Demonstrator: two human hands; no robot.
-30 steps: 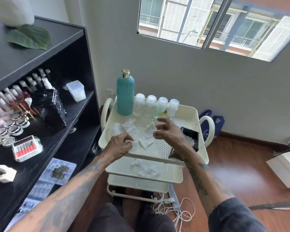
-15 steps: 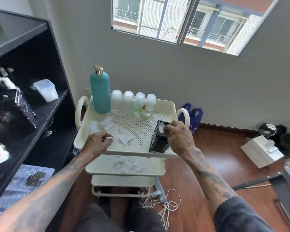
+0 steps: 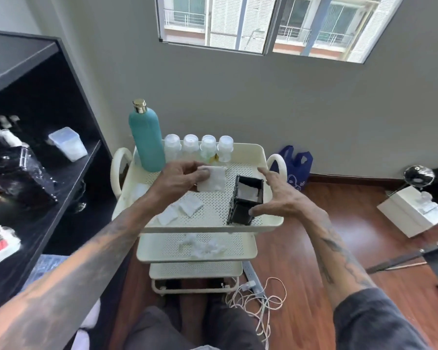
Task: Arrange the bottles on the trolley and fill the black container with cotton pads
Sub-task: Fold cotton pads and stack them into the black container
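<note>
A cream trolley (image 3: pixel 271 221) stands ahead with a tall teal bottle (image 3: pixel 147 142) and several small clear bottles (image 3: pixel 199 146) lined along its back rim. The black container (image 3: pixel 243 210) stands upright at the top tray's front right, with white pads inside. My right hand (image 3: pixel 281 198) rests against its right side, thumb on the front wall, fingers spread. My left hand (image 3: pixel 180 180) holds a square cotton pad (image 3: pixel 213 179) above the tray, just left of the container. Two more cotton pads (image 3: pixel 180 210) lie on the tray near the front left.
Crumpled white pads (image 3: pixel 205 246) lie on the trolley's middle shelf. A black shelf unit (image 3: pixel 48 195) with cosmetics and a clear tub (image 3: pixel 67 142) stands to the left. A blue bag (image 3: pixel 295 165), a white box (image 3: pixel 410 213) and cables (image 3: pixel 258 299) are on the wooden floor.
My left hand has lifted a cotton pad from the tray and carried it right, towards the container. The container, tilted before, now stands upright; my right hand has opened beside it.
</note>
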